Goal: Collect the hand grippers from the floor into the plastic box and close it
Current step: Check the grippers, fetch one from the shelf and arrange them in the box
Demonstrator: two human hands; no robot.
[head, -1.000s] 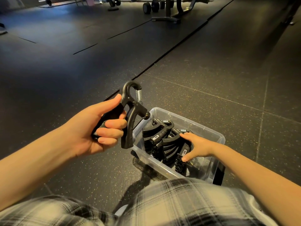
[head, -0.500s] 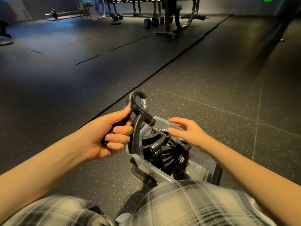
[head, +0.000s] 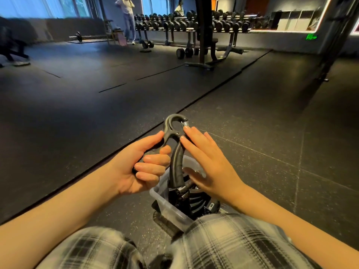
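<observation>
Head view: left hand (head: 136, 167) holds hand gripper (head: 174, 150) above box rim (head: 161, 199).

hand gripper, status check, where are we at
Left hand shut on hand gripper, above box. Right hand open, fingertips at its spring end. Box open, others inside; nothing blocking.

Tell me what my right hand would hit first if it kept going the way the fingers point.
Most likely the hand gripper held in the left hand. The right hand points up and left, fingertips already at its top by the spring; actual contact is hard to judge.
</observation>
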